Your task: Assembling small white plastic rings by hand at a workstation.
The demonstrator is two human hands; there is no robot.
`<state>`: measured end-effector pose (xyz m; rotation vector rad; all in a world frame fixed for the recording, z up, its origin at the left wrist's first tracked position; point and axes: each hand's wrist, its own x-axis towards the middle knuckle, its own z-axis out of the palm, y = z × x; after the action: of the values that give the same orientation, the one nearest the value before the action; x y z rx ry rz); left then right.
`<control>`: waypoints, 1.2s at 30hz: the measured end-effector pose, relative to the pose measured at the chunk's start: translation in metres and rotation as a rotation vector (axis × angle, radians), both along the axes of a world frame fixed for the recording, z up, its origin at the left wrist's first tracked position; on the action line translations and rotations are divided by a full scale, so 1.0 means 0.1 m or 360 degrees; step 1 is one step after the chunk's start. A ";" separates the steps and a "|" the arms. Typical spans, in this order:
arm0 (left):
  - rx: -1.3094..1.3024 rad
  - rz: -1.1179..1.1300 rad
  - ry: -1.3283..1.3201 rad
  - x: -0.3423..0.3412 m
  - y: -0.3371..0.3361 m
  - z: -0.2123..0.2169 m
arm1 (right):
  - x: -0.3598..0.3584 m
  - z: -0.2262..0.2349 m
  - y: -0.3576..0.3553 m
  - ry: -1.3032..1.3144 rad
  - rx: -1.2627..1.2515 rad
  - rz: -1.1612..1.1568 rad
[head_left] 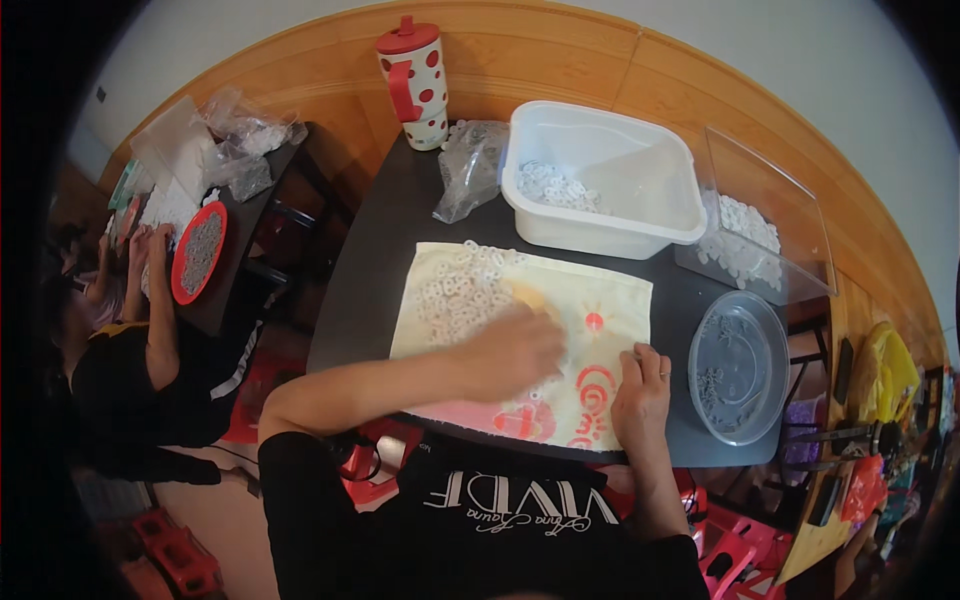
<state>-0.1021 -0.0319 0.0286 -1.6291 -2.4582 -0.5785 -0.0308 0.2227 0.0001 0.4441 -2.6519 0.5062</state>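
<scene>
A pale yellow cloth (625, 300) with red and pink prints lies on the dark table. Many small white rings (455, 300) are spread over its left part. My left hand (515, 352) is over the middle of the cloth beside the rings, blurred by motion, so its fingers cannot be read. At the cloth's right edge, my right hand (643, 395) has its fingers curled together on the fabric, a ring on one finger. Behind the cloth, a white plastic tub (600, 235) holds more white rings. To the right sits a clear oval container (740, 400) with small dark grey bits.
A clear box (800, 235) of white pieces is beside the tub. A spotted tumbler (425, 95) and a crumpled plastic bag (470, 170) stand at the back left. People work at another table on the left, near a red tray (180, 270) of grey pieces.
</scene>
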 end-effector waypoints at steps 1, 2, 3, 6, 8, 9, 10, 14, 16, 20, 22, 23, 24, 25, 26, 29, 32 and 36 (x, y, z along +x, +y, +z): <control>-0.0049 -0.0127 -0.0040 0.12 0.11 0.03 | 0.00 0.00 0.00 0.0003 -0.0002 0.0019; -0.0050 -0.0108 -0.0037 0.20 0.15 0.00 | 0.00 0.00 -0.01 0.0034 -0.0014 -0.0001; -0.0118 -0.0125 0.0257 0.27 0.20 -0.05 | 0.01 0.00 -0.01 0.0067 -0.0026 -0.0027; -0.0097 -0.0127 0.0556 0.30 0.15 -0.12 | 0.02 -0.02 -0.02 0.0041 -0.0054 -0.0021; -0.0285 -0.0049 0.0631 0.27 0.07 -0.12 | 0.02 0.01 -0.03 0.0022 -0.0047 -0.0017; -0.0289 -0.0045 0.0632 0.25 0.02 -0.12 | 0.02 0.03 -0.03 0.0006 -0.0042 -0.0022; -0.0258 0.0005 0.0564 0.24 -0.03 -0.11 | 0.02 0.02 -0.03 0.0007 -0.0045 -0.0018; -0.0226 0.0174 0.0405 0.18 -0.24 -0.10 | 0.02 0.03 -0.02 -0.0005 -0.0032 -0.0021; -0.0192 0.0210 0.0355 0.18 -0.32 -0.05 | 0.02 0.04 -0.02 -0.0021 -0.0061 -0.0050; 0.0131 0.0299 0.0210 0.11 -0.42 0.10 | -0.01 0.02 0.00 -0.0008 -0.0051 -0.0010; 0.0270 0.0441 0.0272 -0.04 -0.54 0.27 | 0.00 0.04 0.00 -0.0003 -0.0063 -0.0015; 0.0406 0.0593 0.0331 -0.17 -0.58 0.34 | 0.01 0.05 0.01 -0.0017 -0.0037 0.0013; 0.0824 0.0786 0.0319 -0.35 -0.59 0.35 | 0.00 0.07 0.02 -0.0023 -0.0004 0.0054; 0.0939 0.0995 -0.0218 -0.50 -0.60 0.53 | -0.03 0.07 0.04 -0.0010 0.0012 0.0049; 0.0866 0.1212 -0.0410 -0.74 -0.64 0.59 | -0.03 0.07 0.04 -0.0036 0.0019 0.0085; 0.0762 0.1401 -0.1501 -1.32 -0.51 0.78 | -0.02 0.13 0.03 -0.0098 0.0073 0.0114; 0.0567 0.1434 -0.1586 -1.55 -0.36 0.78 | -0.01 0.17 -0.03 -0.0121 0.0058 0.0103; 0.0776 0.1331 -0.1728 -1.68 -0.29 0.49 | 0.04 0.26 0.00 -0.0137 -0.0100 0.0111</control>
<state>-0.2697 -0.0612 0.0779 0.0646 -2.8329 -1.9919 -0.0271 0.2222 0.0259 0.5081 -2.7011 0.6421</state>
